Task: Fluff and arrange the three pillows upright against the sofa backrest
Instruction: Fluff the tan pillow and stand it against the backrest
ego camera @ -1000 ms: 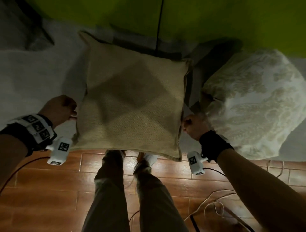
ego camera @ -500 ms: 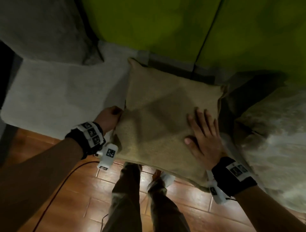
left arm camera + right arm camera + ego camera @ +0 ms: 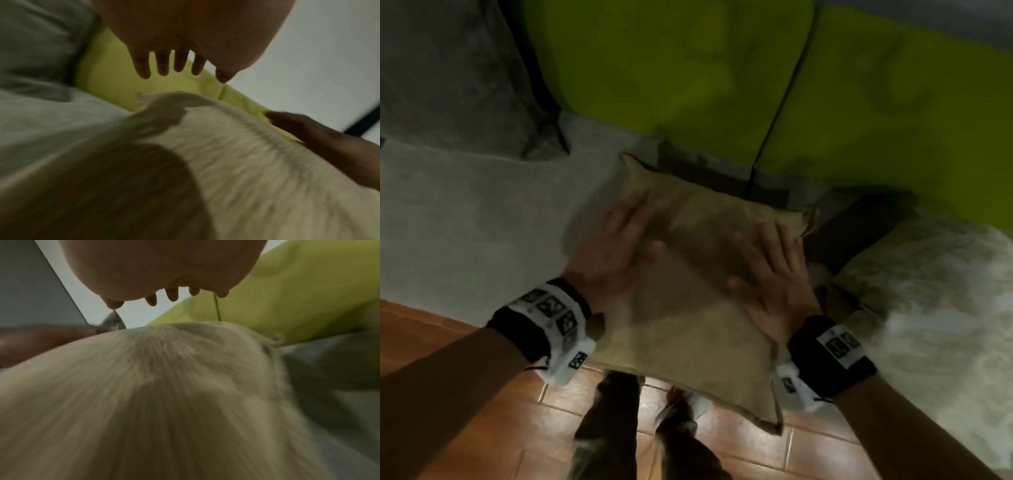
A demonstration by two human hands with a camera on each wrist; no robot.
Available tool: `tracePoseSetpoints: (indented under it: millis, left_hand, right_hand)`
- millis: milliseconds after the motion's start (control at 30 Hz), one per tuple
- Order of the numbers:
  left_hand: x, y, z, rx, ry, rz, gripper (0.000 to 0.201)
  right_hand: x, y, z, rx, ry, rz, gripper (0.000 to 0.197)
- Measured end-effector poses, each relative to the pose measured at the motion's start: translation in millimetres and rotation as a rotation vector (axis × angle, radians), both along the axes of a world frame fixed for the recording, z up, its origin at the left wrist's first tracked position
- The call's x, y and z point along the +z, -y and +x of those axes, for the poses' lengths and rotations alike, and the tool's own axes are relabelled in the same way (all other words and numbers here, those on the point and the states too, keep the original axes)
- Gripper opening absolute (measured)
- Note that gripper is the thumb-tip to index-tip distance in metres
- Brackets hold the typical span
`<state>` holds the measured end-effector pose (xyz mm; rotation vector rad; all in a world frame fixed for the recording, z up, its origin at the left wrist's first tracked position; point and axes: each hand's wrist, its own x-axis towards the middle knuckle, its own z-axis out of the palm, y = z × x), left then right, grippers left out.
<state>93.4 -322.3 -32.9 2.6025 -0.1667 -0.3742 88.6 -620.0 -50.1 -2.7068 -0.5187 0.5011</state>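
Observation:
A tan woven pillow (image 3: 688,329) lies flat on the grey sofa seat (image 3: 465,219), its near corner hanging over the seat's front edge. My left hand (image 3: 616,246) lies on its left half with straight, spread fingers. My right hand (image 3: 774,274) lies flat on its right half, fingers spread. In the left wrist view the left hand (image 3: 180,65) hovers spread just over the tan pillow (image 3: 236,162). In the right wrist view the right hand (image 3: 170,293) is spread over the pillow (image 3: 164,394). A cream floral pillow (image 3: 935,325) lies to the right. A grey pillow (image 3: 448,75) leans at the back left.
The green backrest cushions (image 3: 722,68) stand behind the pillows, a seam between them. The tiled floor (image 3: 482,428) and my legs (image 3: 613,428) are below the seat's edge. Bare grey seat lies left of the tan pillow.
My left hand has let go of the pillow's left edge and now lies flat on top. The right hand has slid further up the pillow. The head view has tilted up.

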Motion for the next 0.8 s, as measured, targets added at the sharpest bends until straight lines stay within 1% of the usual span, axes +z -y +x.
tracePoseSetpoints:
  millis: [67, 133, 200, 267, 333, 367, 400, 467, 500, 533, 567, 600, 633, 667, 700, 733, 767, 800]
  left_hand:
    - [-10.8, 27.1, 8.8, -0.215, -0.016, 0.138, 0.071]
    - [-27.4, 28.1, 16.2, -0.314, -0.123, 0.276, 0.076]
    - [-42.9, 9.7, 20.4, -0.325, -0.221, 0.317, 0.080]
    - [-45.9, -6.8, 21.1, -0.333, -0.302, 0.296, 0.082]
    - [-47.3, -14.5, 22.4, -0.335, -0.355, 0.280, 0.084]
    - [-48.9, -17.5, 24.4, -0.312, -0.384, 0.274, 0.088]
    - [-48.3, -19.5, 31.2, -0.247, -0.424, 0.251, 0.092]
    - [-44.4, -28.8, 51.6, 0.029, -0.524, 0.130, 0.102]
    - [-41.3, -34.0, 62.3, 0.130, -0.555, 0.105, 0.107]
    - [-39.1, -39.7, 72.6, 0.169, -0.545, 0.128, 0.110]
    - [-35.4, -43.6, 82.8, 0.169, -0.475, 0.205, 0.110]
    - [-31.3, -46.0, 92.4, 0.146, -0.352, 0.269, 0.106]
    - [-26.6, -44.5, 101.4, 0.098, -0.206, 0.288, 0.100]
    - [-24.5, -41.1, 109.3, 0.034, -0.076, 0.229, 0.093]
    - [-21.8, -34.3, 116.3, -0.045, -0.007, 0.130, 0.084]
    - [-20.8, -26.5, 123.5, -0.136, 0.011, 0.053, 0.076]
    - [-24.0, -18.6, 128.0, -0.223, -0.032, 0.022, 0.071]
    - [-29.2, -14.2, 132.2, -0.297, -0.126, 0.024, 0.070]
  right_hand:
    - [-7.3, -17.8, 18.1, -0.018, -0.107, -0.019, 0.068]
    - [-21.5, -16.2, 27.3, -0.001, -0.177, -0.089, 0.070]
    - [-35.0, 4.4, 29.7, 0.022, -0.257, -0.149, 0.074]
    - [-39.1, 26.3, 29.3, 0.026, -0.344, -0.173, 0.077]
    - [-37.4, 36.1, 29.9, 0.047, -0.400, -0.186, 0.081]
    - [-35.9, 37.7, 32.3, 0.040, -0.418, -0.182, 0.083]
    - [-37.1, 41.5, 37.6, -0.008, -0.430, -0.173, 0.085]
    - [-41.1, 51.5, 50.0, -0.177, -0.446, -0.161, 0.090]
    - [-43.1, 57.3, 56.0, -0.258, -0.409, -0.153, 0.099]
    - [-44.0, 62.1, 62.2, -0.320, -0.328, -0.137, 0.111]
    - [-46.5, 65.9, 69.7, -0.365, -0.234, -0.099, 0.119]
    - [-47.1, 66.0, 77.7, -0.385, -0.155, -0.054, 0.117]
    - [-44.3, 62.6, 86.1, -0.364, -0.096, -0.023, 0.107]
    - [-40.4, 55.7, 93.9, -0.317, -0.056, 0.005, 0.094]
    - [-34.0, 44.9, 100.9, -0.261, -0.040, 0.032, 0.082]
    - [-29.1, 32.7, 106.4, -0.199, -0.053, 0.050, 0.075]
    - [-25.8, 20.2, 111.2, -0.128, -0.093, 0.041, 0.073]
    - [-22.3, 10.2, 115.1, -0.073, -0.178, 0.018, 0.071]
